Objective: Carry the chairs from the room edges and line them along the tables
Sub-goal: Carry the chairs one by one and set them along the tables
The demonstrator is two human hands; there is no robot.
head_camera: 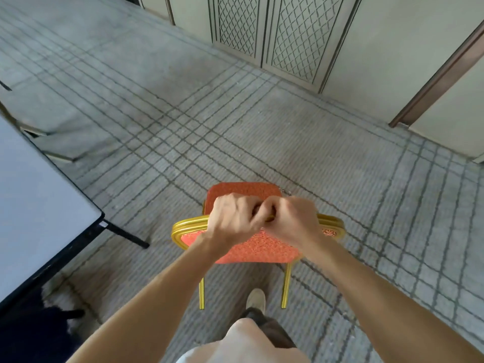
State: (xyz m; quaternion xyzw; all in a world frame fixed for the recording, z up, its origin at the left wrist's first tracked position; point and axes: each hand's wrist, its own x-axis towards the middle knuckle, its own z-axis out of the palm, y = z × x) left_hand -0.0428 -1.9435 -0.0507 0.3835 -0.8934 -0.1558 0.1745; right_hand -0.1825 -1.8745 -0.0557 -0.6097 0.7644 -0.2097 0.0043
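Both bare forearms (162, 297) stretch out from the bottom of my view, over a pale shirt front, and meet above a chair (262, 248) straight ahead of me. It has an orange-red padded back and seat in a gold frame, and I am looking down on it from behind. My left hand (233, 221) and right hand (292, 221) sit side by side at the middle of the backrest's top rail, knuckles touching. The fingers (271, 205) of both are curled tight over the rail, so each hand grips the chair. The seat points away from me, and the two rear gold legs hang down towards me. I cannot tell whether their feet touch the floor. One light shoe (256, 299) shows between those legs. The chair is out on the grey carpet (183, 127), which is crossed by dark grid lines. It is to the right of a grey-topped surface (31, 205) with a black edge and black legs, near its corner but clear of it. Something dark lies under that surface at lower left, too blurred for me to name. Beyond the chair, pale wall panels with lattice fronts (275, 35) run along the far side, and a brown door frame (440, 74) slants at upper right.
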